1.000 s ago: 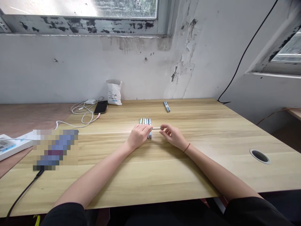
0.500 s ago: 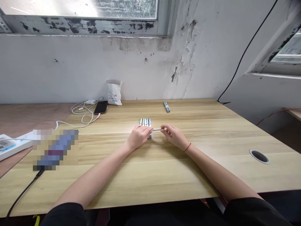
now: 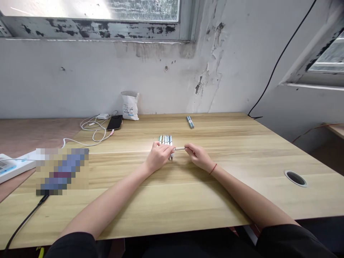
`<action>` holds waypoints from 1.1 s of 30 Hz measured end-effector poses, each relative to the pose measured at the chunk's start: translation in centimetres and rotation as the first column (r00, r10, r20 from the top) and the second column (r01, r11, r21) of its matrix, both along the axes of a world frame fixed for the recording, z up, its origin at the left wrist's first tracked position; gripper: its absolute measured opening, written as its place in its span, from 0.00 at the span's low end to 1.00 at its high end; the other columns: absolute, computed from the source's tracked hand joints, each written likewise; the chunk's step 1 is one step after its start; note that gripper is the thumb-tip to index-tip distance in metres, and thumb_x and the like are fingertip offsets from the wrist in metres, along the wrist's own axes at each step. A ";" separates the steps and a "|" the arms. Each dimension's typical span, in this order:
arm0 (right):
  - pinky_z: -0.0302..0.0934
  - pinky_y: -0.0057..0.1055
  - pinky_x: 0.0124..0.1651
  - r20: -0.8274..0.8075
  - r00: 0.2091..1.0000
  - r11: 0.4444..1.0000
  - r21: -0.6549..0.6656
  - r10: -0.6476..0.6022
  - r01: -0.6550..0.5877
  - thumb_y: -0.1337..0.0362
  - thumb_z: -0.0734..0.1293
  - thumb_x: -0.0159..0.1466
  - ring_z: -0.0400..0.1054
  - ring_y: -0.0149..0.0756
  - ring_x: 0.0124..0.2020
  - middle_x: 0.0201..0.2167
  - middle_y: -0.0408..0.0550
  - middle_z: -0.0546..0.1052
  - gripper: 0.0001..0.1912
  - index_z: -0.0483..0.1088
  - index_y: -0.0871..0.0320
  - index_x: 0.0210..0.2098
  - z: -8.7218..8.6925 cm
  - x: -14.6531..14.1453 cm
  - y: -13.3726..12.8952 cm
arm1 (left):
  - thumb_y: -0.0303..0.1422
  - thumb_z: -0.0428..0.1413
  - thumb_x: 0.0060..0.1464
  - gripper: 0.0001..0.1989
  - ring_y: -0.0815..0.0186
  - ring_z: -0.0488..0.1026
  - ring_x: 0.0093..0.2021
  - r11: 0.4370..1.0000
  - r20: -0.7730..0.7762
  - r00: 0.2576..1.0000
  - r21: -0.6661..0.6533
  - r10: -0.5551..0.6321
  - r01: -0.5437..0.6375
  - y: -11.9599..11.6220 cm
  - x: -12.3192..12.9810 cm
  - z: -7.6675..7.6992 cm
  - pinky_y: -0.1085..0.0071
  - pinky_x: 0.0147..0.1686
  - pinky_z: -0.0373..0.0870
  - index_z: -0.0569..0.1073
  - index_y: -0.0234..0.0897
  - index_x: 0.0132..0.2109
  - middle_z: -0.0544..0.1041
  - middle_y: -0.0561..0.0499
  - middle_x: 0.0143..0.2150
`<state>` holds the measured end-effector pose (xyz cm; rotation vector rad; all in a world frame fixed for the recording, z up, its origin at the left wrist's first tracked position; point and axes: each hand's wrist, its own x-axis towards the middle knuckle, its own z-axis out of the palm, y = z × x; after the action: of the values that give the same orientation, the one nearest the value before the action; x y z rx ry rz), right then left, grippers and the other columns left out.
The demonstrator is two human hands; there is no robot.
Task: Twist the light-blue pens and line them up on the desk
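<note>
The left hand (image 3: 158, 156) lies palm down on the counter (image 3: 188, 209), its fingers loosely curled over the near ends of a row of pens (image 3: 165, 139). Its fingertips reach the left end of a slim cream pen (image 3: 180, 148), but whether they grip it is hard to tell. The right hand (image 3: 197, 156) is nearly closed, its thumb and fingers pinching the right end of that pen. The pen lies level across the counter between the hands, just in front of the row and pointing toward it.

The row holds several pastel-barrelled pens side by side, running from near to far. Farther back and to the right, a pair of blue-grey pens (image 3: 190, 122) lies close to the wall. At the far left of the counter sit a black smartphone (image 3: 115, 122), a tangle of white charging cables (image 3: 94, 125) and a white paper bag (image 3: 130, 105) standing against the wall. A pixelated patch (image 3: 61, 172) covers part of the near left. A black cable (image 3: 24, 224) runs off the near edge below it. A round cable grommet (image 3: 295, 178) is set into the right side of the counter.
</note>
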<state>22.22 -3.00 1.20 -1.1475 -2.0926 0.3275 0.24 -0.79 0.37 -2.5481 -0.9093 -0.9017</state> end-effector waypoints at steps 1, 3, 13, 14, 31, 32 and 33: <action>0.52 0.26 0.29 -0.036 0.999 0.999 -0.044 -0.002 0.001 0.61 0.54 0.66 0.59 0.31 0.24 0.23 0.42 0.67 0.12 0.66 0.56 0.33 0.0 -0.1 0.0 | 0.31 0.46 0.62 0.10 0.68 0.73 0.36 1.000 -0.002 1.000 0.014 0.007 -0.007 0.0 0.0 0.1 0.64 0.41 0.54 0.69 0.40 0.48 0.78 0.50 0.39; 0.52 0.25 0.28 -0.087 0.996 0.993 -0.120 -0.011 0.001 0.60 0.53 0.66 0.58 0.30 0.23 0.21 0.41 0.65 0.14 0.65 0.57 0.30 0.0 -0.4 -0.1 | 0.30 0.46 0.62 0.10 0.69 0.73 0.35 0.999 -0.014 1.000 0.035 0.011 -0.011 -0.1 -0.1 0.1 0.63 0.42 0.53 0.69 0.41 0.47 0.78 0.51 0.38; 0.59 0.29 0.38 0.125 0.991 0.974 0.225 -0.045 0.015 0.63 0.58 0.66 0.66 0.35 0.37 0.39 0.49 0.73 0.11 0.71 0.55 0.41 0.0 -0.2 0.0 | 0.33 0.46 0.62 0.10 0.68 0.72 0.37 1.000 -0.056 0.998 0.024 0.012 -0.011 0.2 -0.3 0.4 0.64 0.43 0.54 0.70 0.42 0.48 0.77 0.51 0.39; 0.60 0.30 0.38 0.135 0.989 0.964 0.265 -0.063 0.025 0.64 0.58 0.66 0.66 0.35 0.37 0.38 0.50 0.72 0.11 0.71 0.56 0.40 0.0 -0.1 0.2 | 0.34 0.47 0.62 0.10 0.68 0.72 0.37 1.000 -0.052 0.999 0.011 0.011 -0.010 0.2 -0.4 0.3 0.65 0.42 0.55 0.70 0.42 0.48 0.77 0.51 0.39; 0.59 0.29 0.35 -0.012 0.818 0.818 0.011 -0.576 0.576 0.60 0.62 0.60 0.67 0.36 0.30 0.29 0.51 0.75 0.13 0.75 0.60 0.35 -0.1 7.3 5.2 | 0.36 0.47 0.61 0.15 0.64 0.69 0.45 0.946 0.143 0.969 -0.283 0.203 -0.157 1.0 -1.0 0.1 0.66 0.46 0.59 0.66 0.40 0.53 0.74 0.50 0.42; 0.58 0.29 0.34 -0.012 0.776 0.773 -0.099 -0.630 0.627 0.59 0.62 0.59 0.68 0.37 0.30 0.28 0.51 0.76 0.13 0.75 0.61 0.34 -0.1 8.0 5.7 | 0.36 0.48 0.60 0.14 0.63 0.68 0.47 0.938 0.132 0.963 -0.291 0.233 -0.187 0.9 -0.9 0.1 0.64 0.47 0.58 0.67 0.41 0.52 0.74 0.50 0.44; 0.58 0.28 0.34 0.008 0.740 0.725 -0.189 -0.673 0.662 0.59 0.63 0.59 0.69 0.37 0.31 0.28 0.51 0.76 0.13 0.75 0.61 0.33 -0.2 8.7 6.3 | 0.36 0.48 0.60 0.14 0.63 0.67 0.48 0.929 0.123 0.956 -0.299 0.266 -0.220 0.9 -0.9 0.1 0.63 0.48 0.58 0.68 0.43 0.51 0.73 0.50 0.46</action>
<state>30.95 3.29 1.03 -1.8864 -1.4691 0.1953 -0.62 0.07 0.43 -2.5343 -1.4645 -0.9715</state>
